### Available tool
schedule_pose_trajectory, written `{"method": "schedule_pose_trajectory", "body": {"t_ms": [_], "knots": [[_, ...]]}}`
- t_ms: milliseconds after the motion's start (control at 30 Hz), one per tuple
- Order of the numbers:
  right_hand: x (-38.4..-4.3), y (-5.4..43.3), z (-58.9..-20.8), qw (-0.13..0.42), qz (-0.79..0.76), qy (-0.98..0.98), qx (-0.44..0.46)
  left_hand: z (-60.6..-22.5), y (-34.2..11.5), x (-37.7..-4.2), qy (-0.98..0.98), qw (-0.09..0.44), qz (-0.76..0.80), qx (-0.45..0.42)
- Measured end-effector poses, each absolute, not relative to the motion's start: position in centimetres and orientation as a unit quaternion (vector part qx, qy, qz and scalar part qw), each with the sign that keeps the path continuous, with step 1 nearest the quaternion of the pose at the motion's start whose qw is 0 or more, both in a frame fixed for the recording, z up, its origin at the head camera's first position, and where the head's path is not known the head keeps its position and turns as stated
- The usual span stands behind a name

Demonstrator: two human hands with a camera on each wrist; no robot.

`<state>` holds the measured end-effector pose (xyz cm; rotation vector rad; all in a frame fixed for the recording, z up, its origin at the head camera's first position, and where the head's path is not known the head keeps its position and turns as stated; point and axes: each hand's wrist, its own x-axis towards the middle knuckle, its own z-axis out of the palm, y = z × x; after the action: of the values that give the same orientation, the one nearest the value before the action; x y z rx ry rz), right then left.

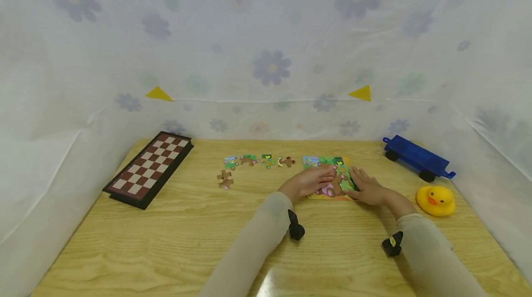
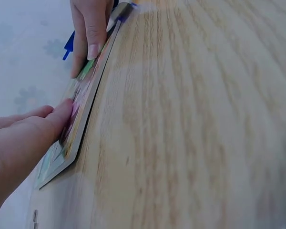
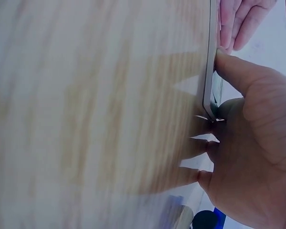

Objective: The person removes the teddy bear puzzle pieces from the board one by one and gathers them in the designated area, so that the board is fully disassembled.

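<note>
A flat jigsaw puzzle (image 1: 340, 187) with a brown bear on a green scene lies on the wooden table. Over its left half is my left hand (image 1: 308, 181), fingers extended, fingertips resting on the picture. In the left wrist view the left thumb (image 2: 62, 112) touches the puzzle's surface. My right hand (image 1: 369, 190) lies along the right side with its fingers spread straight. Its thumb (image 3: 229, 67) rests on the puzzle near the front edge, while the other fingertips reach the table just past the corner. The left hand hides part of the bear.
Several loose jigsaw pieces (image 1: 248, 160) lie left of the puzzle, one brown piece (image 1: 225, 179) nearer the front. A folded checkered board (image 1: 150, 165) sits far left. At right are a blue wagon (image 1: 419, 156) and a yellow rubber duck (image 1: 436, 200). Flower-printed cloth (image 1: 272, 117) encloses the table.
</note>
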<state>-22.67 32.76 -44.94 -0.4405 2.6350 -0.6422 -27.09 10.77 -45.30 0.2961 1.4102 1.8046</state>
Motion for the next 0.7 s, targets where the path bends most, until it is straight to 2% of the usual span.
{"method": "schedule_pose_trajectory", "body": {"t_ms": [700], "knots": [[-22.44, 32.71, -44.72, 0.195, -0.229, 0.941, -0.154, -45.38, 11.17, -26.80, 0.527, 0.368, 0.763, 0.068]]}}
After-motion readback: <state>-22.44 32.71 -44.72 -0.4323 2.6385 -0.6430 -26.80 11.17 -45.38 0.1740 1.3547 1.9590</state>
